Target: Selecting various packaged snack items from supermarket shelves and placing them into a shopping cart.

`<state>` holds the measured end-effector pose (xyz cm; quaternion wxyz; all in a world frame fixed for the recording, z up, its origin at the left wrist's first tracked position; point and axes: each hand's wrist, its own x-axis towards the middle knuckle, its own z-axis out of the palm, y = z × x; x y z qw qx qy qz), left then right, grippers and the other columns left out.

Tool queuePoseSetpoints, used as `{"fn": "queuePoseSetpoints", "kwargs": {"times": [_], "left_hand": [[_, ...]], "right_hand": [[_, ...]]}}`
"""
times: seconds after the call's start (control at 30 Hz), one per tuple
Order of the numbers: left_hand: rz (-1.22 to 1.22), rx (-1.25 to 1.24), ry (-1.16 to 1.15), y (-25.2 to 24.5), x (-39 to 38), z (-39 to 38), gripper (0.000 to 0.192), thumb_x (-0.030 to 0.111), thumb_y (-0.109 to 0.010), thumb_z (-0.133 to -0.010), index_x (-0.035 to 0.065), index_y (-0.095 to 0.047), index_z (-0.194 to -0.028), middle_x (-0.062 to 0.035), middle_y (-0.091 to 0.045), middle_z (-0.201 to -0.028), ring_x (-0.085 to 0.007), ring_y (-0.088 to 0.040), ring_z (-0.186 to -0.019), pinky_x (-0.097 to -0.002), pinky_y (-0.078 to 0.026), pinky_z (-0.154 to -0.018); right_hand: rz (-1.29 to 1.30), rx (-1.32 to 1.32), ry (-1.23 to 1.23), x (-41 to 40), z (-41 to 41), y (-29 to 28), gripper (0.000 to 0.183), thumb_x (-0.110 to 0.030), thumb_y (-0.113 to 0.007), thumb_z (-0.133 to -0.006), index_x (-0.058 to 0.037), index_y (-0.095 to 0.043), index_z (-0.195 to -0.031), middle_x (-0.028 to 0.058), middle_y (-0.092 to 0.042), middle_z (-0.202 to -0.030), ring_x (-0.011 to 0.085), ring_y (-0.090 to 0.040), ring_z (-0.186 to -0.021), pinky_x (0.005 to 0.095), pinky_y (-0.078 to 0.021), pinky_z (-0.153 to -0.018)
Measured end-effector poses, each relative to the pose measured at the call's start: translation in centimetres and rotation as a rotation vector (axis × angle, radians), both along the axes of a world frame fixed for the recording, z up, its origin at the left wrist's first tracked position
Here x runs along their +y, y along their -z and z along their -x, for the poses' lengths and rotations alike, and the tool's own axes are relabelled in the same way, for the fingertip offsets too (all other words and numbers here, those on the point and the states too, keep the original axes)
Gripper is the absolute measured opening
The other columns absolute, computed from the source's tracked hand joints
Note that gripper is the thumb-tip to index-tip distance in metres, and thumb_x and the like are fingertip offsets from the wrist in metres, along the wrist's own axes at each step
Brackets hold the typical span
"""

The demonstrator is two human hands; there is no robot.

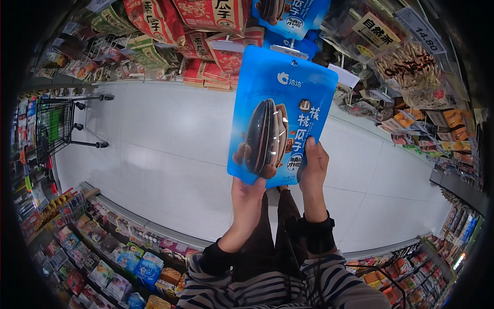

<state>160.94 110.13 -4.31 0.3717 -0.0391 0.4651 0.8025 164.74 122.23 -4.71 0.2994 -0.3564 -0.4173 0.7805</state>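
A blue pouch of sunflower seeds (266, 127), its front printed with a large striped seed, is held up before me between both hands. My left hand (247, 197) grips its lower left edge, with the thumb on the front and the other fingers hidden behind. On the lower right side, my right hand (313, 166) pinches the pouch, thumb in front. The pouch is upright with a slight tilt, its front facing me. Just beyond its top, similar blue pouches (291, 19) hang on the rack.
Red seed bags (210, 17) and green bags (148, 52) hang at the far left. Clear bags of dried goods (409, 73) hang at the right. A black shopping cart (58, 123) stands left on the pale tiled floor (166, 154). Shelves of packaged snacks (115, 266) lie behind me.
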Motion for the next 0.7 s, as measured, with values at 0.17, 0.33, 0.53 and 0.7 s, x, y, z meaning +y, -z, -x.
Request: {"fn": "queuePoseSetpoints", "kwargs": {"times": [0.17, 0.33, 0.53, 0.7], "left_hand": [[0.014, -0.005, -0.001, -0.23, 0.25, -0.09, 0.036, 0.009, -0.046, -0.081, 0.0015, -0.033, -0.114, -0.0112, -0.040, -0.114, -0.0223, -0.041, -0.105, -0.0393, -0.031, -0.091], [0.027, -0.013, -0.026, -0.27, 0.41, -0.23, 0.034, 0.010, -0.046, -0.081, 0.0016, -0.035, -0.112, -0.0107, -0.042, -0.112, -0.0201, -0.043, -0.103, -0.0375, -0.034, -0.089], [0.044, -0.007, -0.028, -0.37, 0.48, -0.24, 0.032, 0.010, -0.046, -0.081, 0.0018, -0.037, -0.110, -0.0091, -0.045, -0.108, -0.0172, -0.046, -0.098, -0.0341, -0.036, -0.088], [0.112, 0.088, -0.057, 0.34, 0.31, -0.04, 0.034, 0.012, -0.049, -0.079, 0.0016, -0.037, -0.109, -0.0082, -0.047, -0.104, -0.0167, -0.047, -0.096, -0.0323, -0.037, -0.086]], "right_hand": [[-0.016, -0.017, -0.002, 0.13, -0.29, 0.15, 0.028, -0.022, -0.038, -0.086, 0.0021, -0.051, -0.089, 0.0047, -0.054, -0.081, 0.0064, -0.049, -0.070, 0.0195, -0.0393, -0.063], [-0.033, -0.022, 0.005, 0.11, -0.33, 0.02, 0.029, -0.023, -0.037, -0.086, 0.0023, -0.050, -0.089, 0.0045, -0.054, -0.081, 0.0060, -0.048, -0.068, 0.0193, -0.0389, -0.062], [-0.047, -0.016, 0.017, 0.23, -0.45, 0.01, 0.028, -0.024, -0.038, -0.086, 0.0016, -0.050, -0.087, 0.0038, -0.053, -0.079, 0.0053, -0.047, -0.067, 0.0188, -0.0383, -0.061], [-0.097, -0.041, -0.022, 0.14, -0.78, 0.34, 0.033, -0.029, -0.037, -0.086, 0.0016, -0.050, -0.090, 0.0052, -0.055, -0.083, 0.0079, -0.050, -0.071, 0.0193, -0.0399, -0.064]]}}
